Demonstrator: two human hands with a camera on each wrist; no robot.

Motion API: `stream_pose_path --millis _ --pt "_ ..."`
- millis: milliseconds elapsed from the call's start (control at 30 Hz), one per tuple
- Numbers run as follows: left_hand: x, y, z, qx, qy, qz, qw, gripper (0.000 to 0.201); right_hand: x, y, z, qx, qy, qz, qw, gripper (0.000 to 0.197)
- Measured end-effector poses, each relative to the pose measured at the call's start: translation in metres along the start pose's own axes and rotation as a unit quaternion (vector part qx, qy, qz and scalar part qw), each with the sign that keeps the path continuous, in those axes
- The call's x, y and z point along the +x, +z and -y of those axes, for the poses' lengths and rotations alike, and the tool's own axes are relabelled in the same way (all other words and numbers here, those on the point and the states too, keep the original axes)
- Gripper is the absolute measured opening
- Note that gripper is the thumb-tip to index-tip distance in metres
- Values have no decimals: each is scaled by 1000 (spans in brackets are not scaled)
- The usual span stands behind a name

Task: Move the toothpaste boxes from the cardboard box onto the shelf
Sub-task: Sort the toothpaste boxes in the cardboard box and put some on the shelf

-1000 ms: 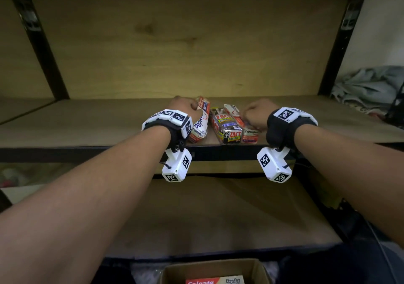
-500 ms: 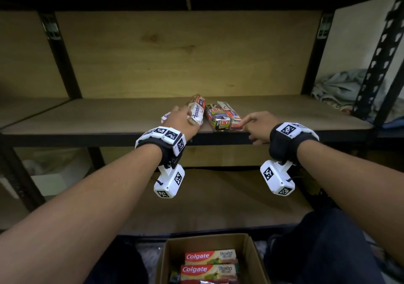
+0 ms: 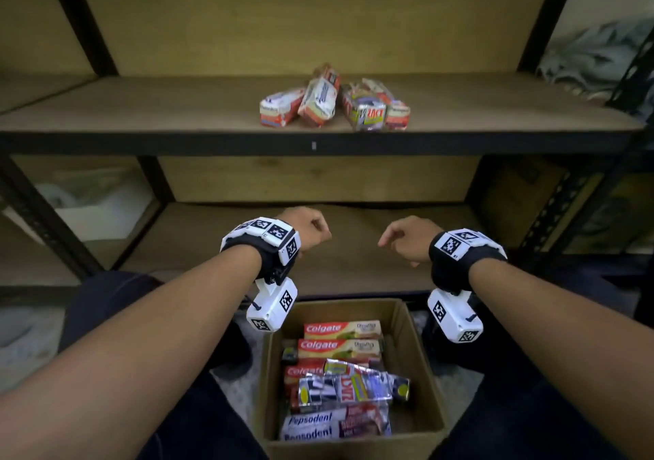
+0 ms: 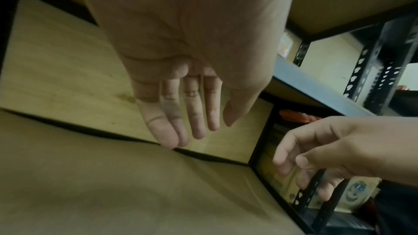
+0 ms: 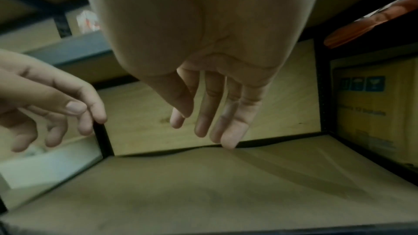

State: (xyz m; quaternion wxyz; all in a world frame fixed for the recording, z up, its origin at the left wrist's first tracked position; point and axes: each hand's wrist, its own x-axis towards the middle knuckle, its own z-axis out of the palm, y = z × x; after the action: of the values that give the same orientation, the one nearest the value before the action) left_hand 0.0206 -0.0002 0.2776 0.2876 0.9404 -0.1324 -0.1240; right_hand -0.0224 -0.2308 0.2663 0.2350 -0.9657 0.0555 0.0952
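Note:
Several toothpaste boxes [image 3: 334, 105] lie in a tight row near the front edge of the wooden shelf [image 3: 141, 105]. Below, an open cardboard box [image 3: 421, 360] holds more toothpaste boxes [image 3: 341, 344], with Colgate at the back and Pepsodent at the front. My left hand [image 3: 308, 231] and right hand [image 3: 403, 238] hover empty in front of the lower shelf, above the box's far end. In the wrist views the left hand [image 4: 187, 113] and the right hand [image 5: 210, 110] both show loose, nearly straight fingers holding nothing.
Black metal uprights [image 3: 85, 20] frame the shelf bay. A lower wooden shelf [image 3: 354, 268] sits behind my hands. Crumpled grey cloth [image 3: 594, 56] lies at the far right, and a yellow carton [image 5: 366, 106] stands beyond the right upright. Dark trousers flank the box.
Both hands let go of the boxes on the shelf and dropped down toward the cardboard box. The view tilted downward, so the whole box now shows.

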Motion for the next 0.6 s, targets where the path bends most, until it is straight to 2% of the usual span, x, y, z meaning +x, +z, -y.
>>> stream_pose_path --millis 167,400,600 --pt "11 51 41 5 -37 65 997 9 14 53 -25 -87 -10 77 993 31" --pt "21 127 97 51 -75 142 986 20 35 140 -75 -49 50 163 984 30" --pt "26 177 144 95 -135 201 965 30 48 200 -105 -40 86 190 977 25"
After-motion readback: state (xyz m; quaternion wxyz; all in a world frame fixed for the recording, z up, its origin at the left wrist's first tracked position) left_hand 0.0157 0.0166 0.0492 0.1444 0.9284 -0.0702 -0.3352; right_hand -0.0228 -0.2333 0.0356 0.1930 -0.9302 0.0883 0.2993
